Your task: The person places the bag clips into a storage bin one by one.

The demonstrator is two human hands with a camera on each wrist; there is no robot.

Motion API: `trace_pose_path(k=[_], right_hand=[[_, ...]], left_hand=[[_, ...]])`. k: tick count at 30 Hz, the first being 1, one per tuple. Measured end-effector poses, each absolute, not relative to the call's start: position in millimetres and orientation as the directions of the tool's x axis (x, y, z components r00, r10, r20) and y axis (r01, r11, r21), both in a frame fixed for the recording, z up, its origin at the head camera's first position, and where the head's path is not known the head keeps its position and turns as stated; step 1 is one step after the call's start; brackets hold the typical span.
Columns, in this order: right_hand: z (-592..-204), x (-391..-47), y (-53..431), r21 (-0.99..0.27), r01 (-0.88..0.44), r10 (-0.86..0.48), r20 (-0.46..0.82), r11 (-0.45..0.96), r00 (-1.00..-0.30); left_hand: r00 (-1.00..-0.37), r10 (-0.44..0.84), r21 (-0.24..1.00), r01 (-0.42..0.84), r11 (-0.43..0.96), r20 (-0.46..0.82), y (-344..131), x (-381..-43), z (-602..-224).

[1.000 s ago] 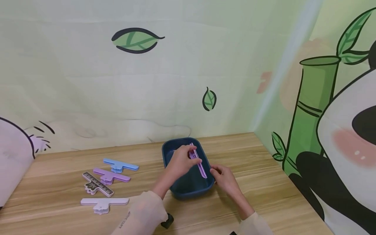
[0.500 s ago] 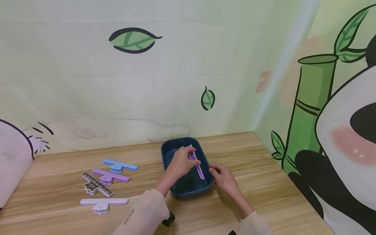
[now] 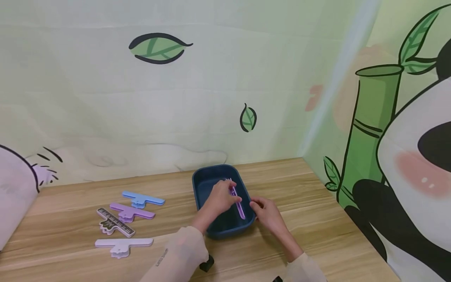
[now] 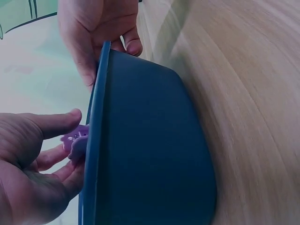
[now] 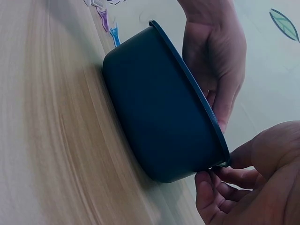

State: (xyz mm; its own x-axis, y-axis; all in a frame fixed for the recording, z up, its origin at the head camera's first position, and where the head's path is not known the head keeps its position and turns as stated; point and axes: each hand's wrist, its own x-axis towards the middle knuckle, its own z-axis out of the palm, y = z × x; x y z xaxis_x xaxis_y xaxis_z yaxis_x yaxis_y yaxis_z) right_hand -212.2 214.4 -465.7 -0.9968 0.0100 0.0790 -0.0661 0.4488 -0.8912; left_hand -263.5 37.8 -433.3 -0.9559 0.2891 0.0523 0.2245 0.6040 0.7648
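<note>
A dark blue rectangular bin (image 3: 225,235) stands on the wooden table. Inside its opening, toward the right side, my left hand (image 3: 220,196) holds a purple bag clip (image 3: 241,210) between thumb and fingers. The left wrist view shows the clip's scalloped purple grip (image 4: 77,140) just past the rim, partly hidden by the bin wall. My right hand (image 3: 269,214) pinches the bin's right rim, thumb on top and fingers curled beneath, as the right wrist view also shows.
Left of the bin lie several clips: a blue clip (image 3: 143,199), a second purple clip (image 3: 132,212), a black-and-white piano-key clip (image 3: 115,222) and a white clip (image 3: 124,244). A printed fabric wall (image 3: 211,78) stands behind the table.
My left hand has lowered the purple clip deeper into the bin, moving slightly toward me. My right hand stays at the rim. The head view has shifted a little.
</note>
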Motion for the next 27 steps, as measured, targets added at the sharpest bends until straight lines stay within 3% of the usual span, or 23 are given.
trace_pose_path(k=[27], right_hand=[[-464.1,-211.1,214.3,-0.888,-0.079,0.002,0.09,0.454,-0.996]], left_hand=[[-0.964,0.256,0.76,0.118,0.639,-0.066,49.2,-275.8,-453.7]])
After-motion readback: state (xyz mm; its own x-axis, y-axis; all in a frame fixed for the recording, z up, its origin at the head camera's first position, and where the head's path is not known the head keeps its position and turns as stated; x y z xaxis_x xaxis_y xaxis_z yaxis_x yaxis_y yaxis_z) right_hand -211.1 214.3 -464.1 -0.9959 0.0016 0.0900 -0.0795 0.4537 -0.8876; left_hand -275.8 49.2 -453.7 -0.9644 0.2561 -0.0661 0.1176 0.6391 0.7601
